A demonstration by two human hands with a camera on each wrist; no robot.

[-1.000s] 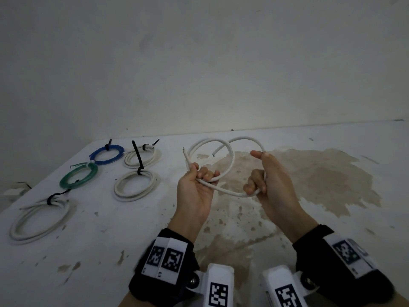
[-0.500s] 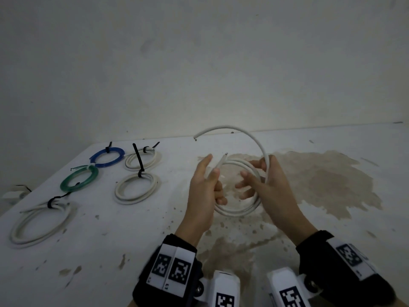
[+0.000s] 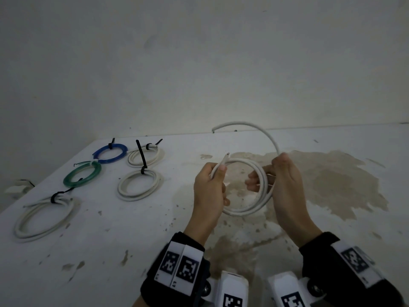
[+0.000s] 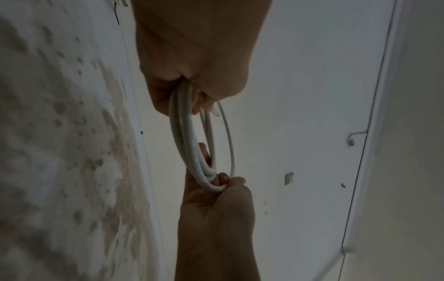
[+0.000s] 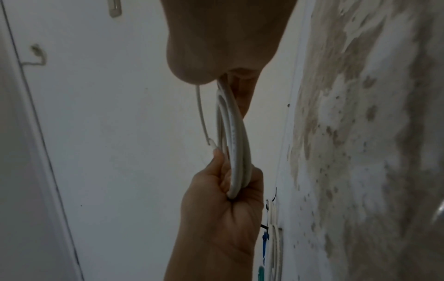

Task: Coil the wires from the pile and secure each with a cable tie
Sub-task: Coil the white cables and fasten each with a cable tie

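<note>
So I'm mid-coil on the white wire (image 3: 247, 210), held up over the table (image 3: 132, 251); my left hand (image 3: 209, 193) grips the loops on one side, my right hand (image 3: 287, 187) pinches the other, and the loose tail (image 3: 250, 126) arcs up off my right fingers. Next I reckon I tuck that tail in, keep the bundle tight, then grab a cable tie; no spare tie in view. No brands readable; only the square coded tags on my wrist straps (image 3: 179, 265).
</note>
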